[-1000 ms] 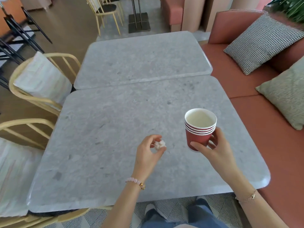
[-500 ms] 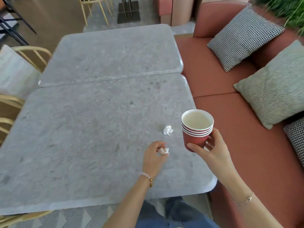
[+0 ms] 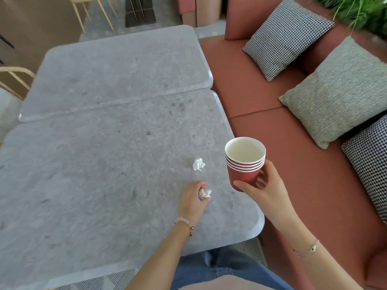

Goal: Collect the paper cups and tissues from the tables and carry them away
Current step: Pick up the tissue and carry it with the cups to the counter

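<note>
My right hand (image 3: 266,191) was wrapped around the bottom of a stack of red paper cups (image 3: 245,162), nested one inside another, with the top one showing a pale, empty inside; I held the stack upright above the right edge of the near grey table (image 3: 83,195), over the gap beside the terracotta bench (image 3: 293,164). My left hand (image 3: 193,198) was low over the tabletop, its fingers curled in and pinched on a crumpled white tissue (image 3: 204,193). A second crumpled tissue (image 3: 198,164) lay loose on the table just beyond that hand and to the left of the cups, touching neither. A second grey table (image 3: 117,70) butted against the far edge of the near one. Cushions sat along the bench: a houndstooth cushion (image 3: 287,34) farther back and a speckled green cushion (image 3: 339,91) nearer.
</note>
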`<state>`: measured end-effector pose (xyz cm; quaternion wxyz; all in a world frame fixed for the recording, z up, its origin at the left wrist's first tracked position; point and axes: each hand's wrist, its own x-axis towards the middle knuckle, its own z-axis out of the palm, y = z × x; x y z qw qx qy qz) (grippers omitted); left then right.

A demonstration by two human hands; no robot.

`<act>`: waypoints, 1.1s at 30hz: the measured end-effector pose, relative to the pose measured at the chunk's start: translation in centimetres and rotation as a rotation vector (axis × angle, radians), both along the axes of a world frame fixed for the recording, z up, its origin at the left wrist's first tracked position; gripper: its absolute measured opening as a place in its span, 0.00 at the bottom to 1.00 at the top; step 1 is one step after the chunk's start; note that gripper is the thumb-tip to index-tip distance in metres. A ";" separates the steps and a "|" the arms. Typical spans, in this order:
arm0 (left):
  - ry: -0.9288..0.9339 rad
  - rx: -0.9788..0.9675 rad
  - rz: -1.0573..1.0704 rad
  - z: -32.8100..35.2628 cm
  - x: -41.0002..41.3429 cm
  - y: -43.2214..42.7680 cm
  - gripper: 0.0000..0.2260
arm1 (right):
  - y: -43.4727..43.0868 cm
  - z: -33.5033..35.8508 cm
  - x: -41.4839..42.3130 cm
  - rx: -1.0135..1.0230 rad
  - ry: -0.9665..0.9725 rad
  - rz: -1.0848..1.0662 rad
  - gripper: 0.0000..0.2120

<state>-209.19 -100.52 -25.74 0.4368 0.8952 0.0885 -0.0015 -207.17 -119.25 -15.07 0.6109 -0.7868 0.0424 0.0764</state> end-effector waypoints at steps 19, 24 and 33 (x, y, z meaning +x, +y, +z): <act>0.054 0.068 -0.153 1.7 8.6 4.7 0.21 | 1.3 0.6 -0.9 -0.050 -0.009 -0.154 0.32; 0.041 0.087 -0.255 1.1 9.8 4.5 0.16 | 1.2 0.5 -1.3 -0.060 0.006 -0.197 0.33; 0.067 -0.004 -0.295 0.8 8.2 4.9 0.09 | 1.6 0.4 -1.5 -0.056 0.018 -0.228 0.32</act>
